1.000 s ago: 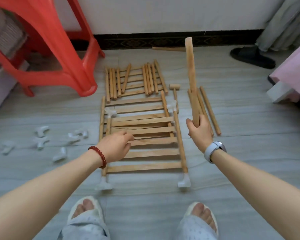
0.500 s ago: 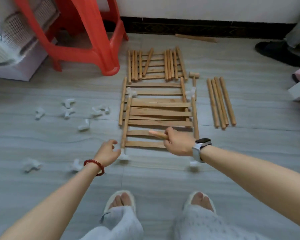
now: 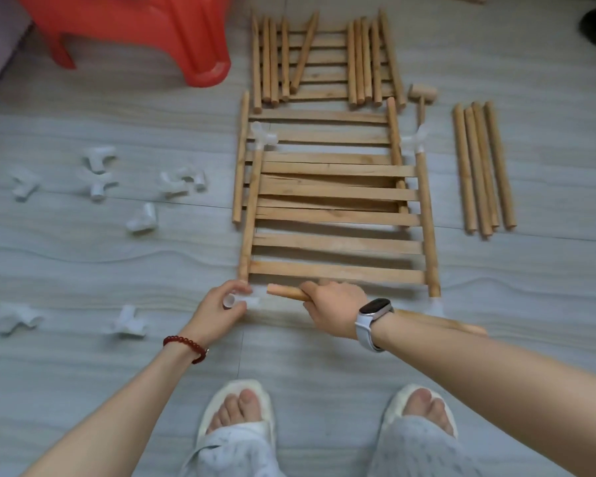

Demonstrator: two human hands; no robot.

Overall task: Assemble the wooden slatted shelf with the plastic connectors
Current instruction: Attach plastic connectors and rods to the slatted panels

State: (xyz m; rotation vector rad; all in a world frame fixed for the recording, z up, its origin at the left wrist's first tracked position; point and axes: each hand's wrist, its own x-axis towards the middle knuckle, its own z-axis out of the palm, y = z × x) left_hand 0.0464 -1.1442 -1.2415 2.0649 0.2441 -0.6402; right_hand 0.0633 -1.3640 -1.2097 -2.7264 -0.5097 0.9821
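Grey wood-grain floor (image 3: pixel 83 253), low against it the near-left corner connector (image 3: pixel 236 300), pinched in left hand (image 3: pixel 221 309) fingers (image 3: pixel 236 289) curled round it at the foot of the slatted panel (image 3: pixel 334 242). Just right of it, not yet touching, the tip of a round rod (image 3: pixel 286 292), clamped in the right hand (image 3: pixel 334 309), lying across the panel's near edge. Likely trouble: rod entering at a slant and jamming, or a hard push twisting the connector off the side rail (image 3: pixel 252 215). Spare connectors (image 3: pixel 141 215) scattered left, spare rods (image 3: pixel 482 166) right.

Connectors (image 3: pixel 141 215) left of slatted panel (image 3: pixel 334 215) – dowels (image 3: pixel 482 166) right
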